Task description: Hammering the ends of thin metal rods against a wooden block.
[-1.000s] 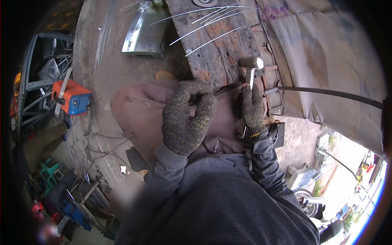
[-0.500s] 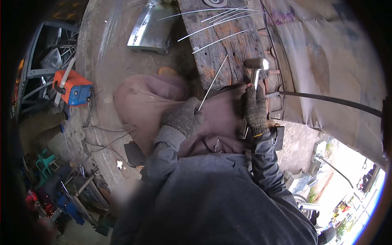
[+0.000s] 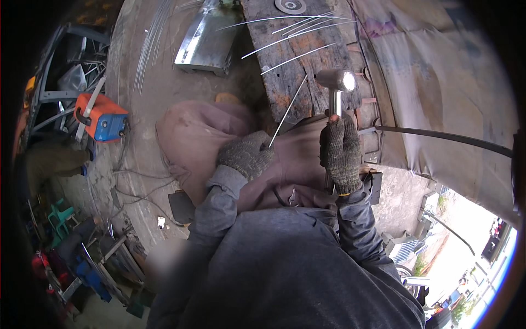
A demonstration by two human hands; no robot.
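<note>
Left hand [image 3: 245, 156] fingers pinched on a thin rod [image 3: 287, 112], right hand [image 3: 341, 152] wrapped around a hammer [image 3: 335, 88], handle mostly hidden, near the wooden board's [image 3: 296, 82] front edge.

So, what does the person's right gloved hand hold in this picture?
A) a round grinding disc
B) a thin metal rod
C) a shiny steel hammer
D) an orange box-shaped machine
C: the right hand, in a grey knitted glove, has its grip closed around the handle of the shiny steel hammer, whose head is above the wooden plank; the thin metal rod is in the left hand.
</note>
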